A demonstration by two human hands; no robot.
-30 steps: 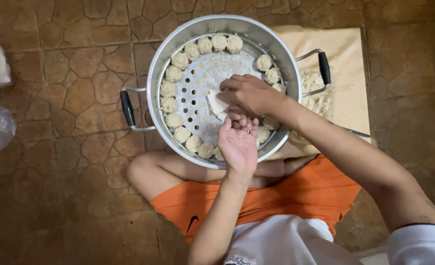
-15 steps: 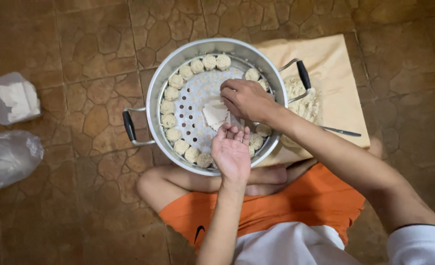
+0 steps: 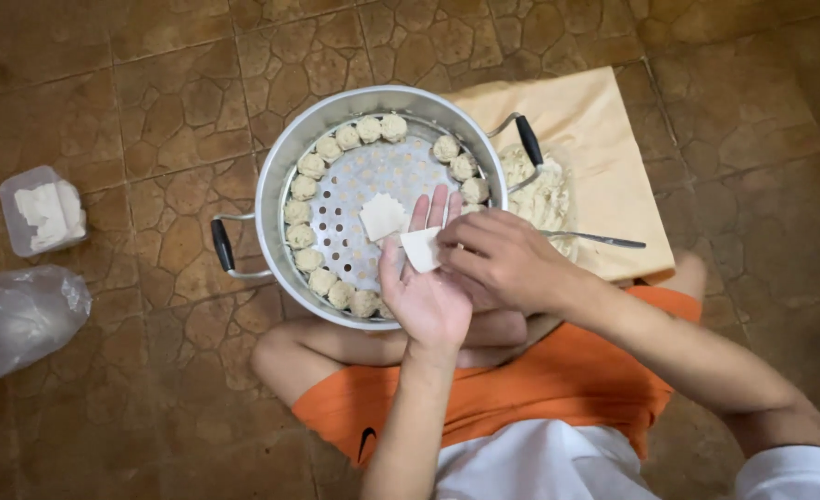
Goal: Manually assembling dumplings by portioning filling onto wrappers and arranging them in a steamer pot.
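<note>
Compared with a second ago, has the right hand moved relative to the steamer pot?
Yes. The right hand was over the perforated middle of the steamer pot; now it sits at the near right rim, pressing a white wrapper onto the open left hand.

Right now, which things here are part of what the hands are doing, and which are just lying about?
In use:
left hand
right hand
square wrapper
steamer tray
dumplings
filling
spoon

Lying about:
plastic tub
plastic bag
</note>
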